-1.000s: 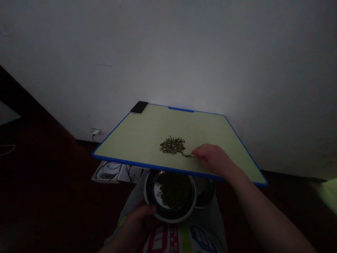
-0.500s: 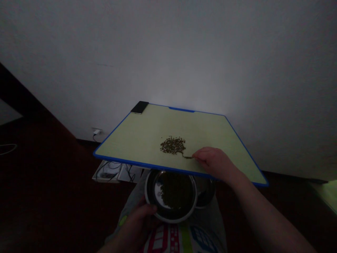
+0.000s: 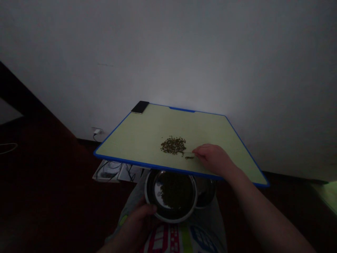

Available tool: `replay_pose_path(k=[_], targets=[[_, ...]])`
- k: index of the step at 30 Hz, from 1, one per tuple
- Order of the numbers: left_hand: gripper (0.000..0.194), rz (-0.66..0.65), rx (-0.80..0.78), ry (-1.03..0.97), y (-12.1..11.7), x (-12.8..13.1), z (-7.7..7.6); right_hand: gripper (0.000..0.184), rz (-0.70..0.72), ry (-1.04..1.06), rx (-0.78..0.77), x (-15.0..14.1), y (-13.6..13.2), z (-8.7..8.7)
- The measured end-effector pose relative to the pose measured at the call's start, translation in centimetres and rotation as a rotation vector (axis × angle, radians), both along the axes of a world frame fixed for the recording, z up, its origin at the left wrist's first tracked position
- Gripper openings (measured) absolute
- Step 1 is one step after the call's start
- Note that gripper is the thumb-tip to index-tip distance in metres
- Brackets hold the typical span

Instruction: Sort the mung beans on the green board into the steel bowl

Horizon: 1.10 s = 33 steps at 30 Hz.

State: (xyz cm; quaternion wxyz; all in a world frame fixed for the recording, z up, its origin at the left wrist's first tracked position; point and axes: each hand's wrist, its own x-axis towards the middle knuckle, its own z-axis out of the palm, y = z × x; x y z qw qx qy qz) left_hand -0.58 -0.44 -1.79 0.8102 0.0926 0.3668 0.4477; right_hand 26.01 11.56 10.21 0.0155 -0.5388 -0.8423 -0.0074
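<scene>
Resting on the tray table point(image 3: 137, 137), right hand point(image 3: 214, 159) with fingers curled narrow at 3 o'clock of the seed pile point(image 3: 173, 145), left hand point(image 3: 137, 225) gripping the steel bowl point(image 3: 170, 195) rim at 6 o'clock (no legible writing).

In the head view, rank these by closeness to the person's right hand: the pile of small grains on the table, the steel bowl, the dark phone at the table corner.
From the right hand:
1. Pile of small grains, just left of the fingertips on the table.
2. Steel bowl, below the table's near edge, steadied by the left hand.
3. Dark phone, at the far left corner.
</scene>
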Motion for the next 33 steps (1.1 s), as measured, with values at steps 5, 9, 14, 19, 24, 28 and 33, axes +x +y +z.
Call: replay_pose_path(k=[5, 9, 14, 19, 24, 28, 33], targets=[[0.075, -0.01, 0.007, -0.015, 0.1, 0.0, -0.1, 0.031, 0.019, 0.013, 0.003, -0.4, 0.0, 0.0], [0.074, -0.002, -0.013, 0.017, 0.2, 0.1, 0.1, 0.031, 0.03, 0.014, -0.004, -0.6, -0.3, 0.0], [0.078, 0.008, -0.016, 0.047, 0.1, 0.2, 0.6, 0.031, 0.063, 0.044, -0.008, 0.2, -0.8, -0.2], [0.077, 0.003, 0.0, 0.022, 0.1, 0.1, 0.4, 0.032, 0.024, 0.051, 0.001, 1.1, -0.8, -0.5], [0.075, -0.003, 0.027, -0.006, 0.1, 0.1, 0.0, 0.033, 0.029, 0.057, 0.005, 0.5, -0.5, -0.3], [0.075, 0.005, -0.007, -0.01, 0.1, 0.0, -0.1, 0.033, 0.051, 0.056, 0.002, -0.5, -0.2, -0.1], [0.077, 0.018, -0.024, 0.012, 0.1, 0.1, 0.3, 0.032, 0.058, 0.047, -0.014, -1.4, 0.2, 0.1]])
